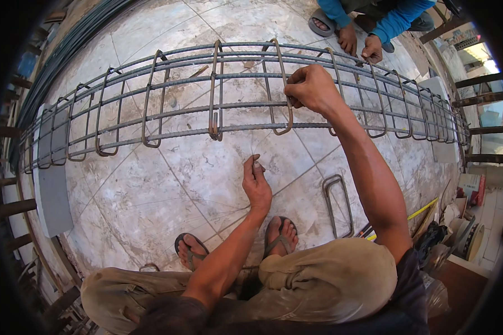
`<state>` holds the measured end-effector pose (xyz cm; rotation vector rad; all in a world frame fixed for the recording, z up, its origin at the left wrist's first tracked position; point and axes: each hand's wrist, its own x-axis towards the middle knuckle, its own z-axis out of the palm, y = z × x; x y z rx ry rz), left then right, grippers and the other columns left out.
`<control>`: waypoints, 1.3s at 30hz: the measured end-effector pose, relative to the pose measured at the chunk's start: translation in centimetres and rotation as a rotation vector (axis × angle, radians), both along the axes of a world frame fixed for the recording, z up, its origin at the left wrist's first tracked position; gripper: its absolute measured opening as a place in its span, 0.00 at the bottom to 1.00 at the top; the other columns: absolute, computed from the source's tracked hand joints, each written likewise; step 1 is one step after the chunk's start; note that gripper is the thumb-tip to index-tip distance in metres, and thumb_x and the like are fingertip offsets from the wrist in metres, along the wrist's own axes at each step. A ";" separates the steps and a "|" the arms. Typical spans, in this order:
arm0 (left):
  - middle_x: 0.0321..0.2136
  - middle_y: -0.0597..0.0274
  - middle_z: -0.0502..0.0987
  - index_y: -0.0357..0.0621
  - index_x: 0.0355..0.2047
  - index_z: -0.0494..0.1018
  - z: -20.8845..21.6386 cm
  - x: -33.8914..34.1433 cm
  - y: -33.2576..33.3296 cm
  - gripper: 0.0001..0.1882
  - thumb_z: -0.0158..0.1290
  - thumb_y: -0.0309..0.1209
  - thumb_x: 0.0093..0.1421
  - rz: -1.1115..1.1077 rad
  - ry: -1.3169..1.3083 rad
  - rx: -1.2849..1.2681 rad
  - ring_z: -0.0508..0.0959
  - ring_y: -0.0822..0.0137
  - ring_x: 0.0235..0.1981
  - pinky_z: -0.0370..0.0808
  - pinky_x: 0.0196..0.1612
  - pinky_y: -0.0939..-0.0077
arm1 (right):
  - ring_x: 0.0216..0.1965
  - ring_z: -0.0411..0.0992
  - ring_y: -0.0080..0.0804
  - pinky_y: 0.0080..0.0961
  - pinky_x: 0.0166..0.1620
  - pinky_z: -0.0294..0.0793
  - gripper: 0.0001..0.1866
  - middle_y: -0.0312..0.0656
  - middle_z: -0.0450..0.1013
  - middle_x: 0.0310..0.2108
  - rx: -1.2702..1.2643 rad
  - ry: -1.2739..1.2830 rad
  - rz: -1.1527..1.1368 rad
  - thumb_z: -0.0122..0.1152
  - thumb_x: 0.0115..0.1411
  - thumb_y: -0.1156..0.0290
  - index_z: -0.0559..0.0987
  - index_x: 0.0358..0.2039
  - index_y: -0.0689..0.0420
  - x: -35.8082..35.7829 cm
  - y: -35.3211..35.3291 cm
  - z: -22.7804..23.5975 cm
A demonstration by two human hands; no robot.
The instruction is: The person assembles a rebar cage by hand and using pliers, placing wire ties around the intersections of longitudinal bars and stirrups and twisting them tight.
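A long cage of ribbed steel bars (187,110) with bent rectangular stirrups stretches across the view in front of me. My right hand (313,89) reaches up to the cage, its fingers closed around the upright leg of one stirrup (290,118) near a lengthwise bar. Whether thin wire is also in those fingers is hidden. Below the cage, above the floor, my left hand (256,183) is held with thumb and fingertips pressed together. Anything pinched there is too small to make out. Beside my right forearm a loose stirrup (347,212) lies on the floor.
Across the cage a crouching person in blue sleeves has their hands (373,49) at its far side. Grey blocks (53,209) support the cage ends. Long bars (75,42) are bundled at far left. A yellow strip (422,211) and assorted clutter lie at right.
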<state>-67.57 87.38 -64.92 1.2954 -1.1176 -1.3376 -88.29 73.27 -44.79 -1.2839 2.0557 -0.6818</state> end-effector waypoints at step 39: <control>0.38 0.65 0.81 0.35 0.52 0.79 7.2 -5.4 -6.4 0.21 0.64 0.39 0.67 -0.209 0.320 -0.081 0.72 0.75 0.38 0.67 0.40 0.78 | 0.21 0.82 0.32 0.27 0.30 0.83 0.10 0.50 0.81 0.22 -0.067 -0.242 -0.084 0.69 0.53 0.75 0.85 0.27 0.72 -0.1 0.3 -1.0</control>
